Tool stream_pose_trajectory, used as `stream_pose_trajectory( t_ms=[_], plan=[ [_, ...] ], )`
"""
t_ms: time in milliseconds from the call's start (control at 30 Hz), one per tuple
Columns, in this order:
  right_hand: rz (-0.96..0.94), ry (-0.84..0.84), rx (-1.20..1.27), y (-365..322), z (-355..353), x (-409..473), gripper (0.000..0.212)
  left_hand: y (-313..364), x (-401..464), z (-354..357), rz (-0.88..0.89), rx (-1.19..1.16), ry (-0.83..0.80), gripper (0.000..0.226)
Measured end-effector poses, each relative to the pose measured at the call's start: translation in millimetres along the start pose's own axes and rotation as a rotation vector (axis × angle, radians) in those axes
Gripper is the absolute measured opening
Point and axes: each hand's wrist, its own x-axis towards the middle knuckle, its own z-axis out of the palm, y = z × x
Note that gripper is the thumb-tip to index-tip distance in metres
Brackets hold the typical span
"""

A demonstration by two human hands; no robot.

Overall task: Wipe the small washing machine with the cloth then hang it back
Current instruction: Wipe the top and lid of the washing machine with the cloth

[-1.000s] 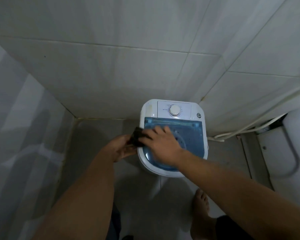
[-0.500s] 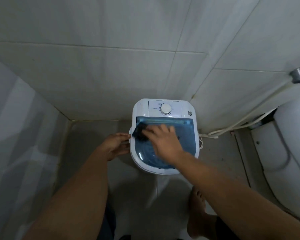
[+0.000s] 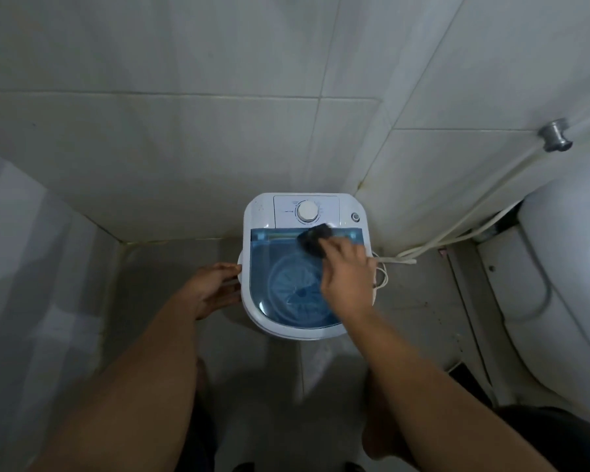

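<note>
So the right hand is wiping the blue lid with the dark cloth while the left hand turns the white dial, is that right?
Not quite. In the head view the left hand is not on the white dial; it rests against the left side of the small washing machine. The rest holds: the right hand presses the dark cloth on the blue lid.

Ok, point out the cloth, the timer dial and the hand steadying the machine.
cloth (image 3: 313,240), head view: middle of the dark wad under the right hand.
timer dial (image 3: 308,211), head view: centre of the white knob.
left hand (image 3: 215,288), head view: back of the hand.
</note>
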Motion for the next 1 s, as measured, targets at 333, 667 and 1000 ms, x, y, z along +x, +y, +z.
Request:
stream_pose_trajectory(
  t_ms=[333, 667, 1000],
  plan=[
    [0.04, 0.073, 0.117, 46.8, -24.2, -3.5, 0.045, 1.1, -4.1, 3.8, 0.007, -0.01, 0.013, 0.024],
    [-0.314, -0.196, 0.255, -37.7, 2.0, -70.7, 0.048, 0.7, -4.2, 3.8, 0.014, 0.015, 0.026, 0.02],
    [0.326, 0.151, 0.165, 36.2, -9.8, -68.9, 0.047, 2.3, -10.4, 8.6, 0.03, 0.026, 0.029, 0.009]
  ],
)
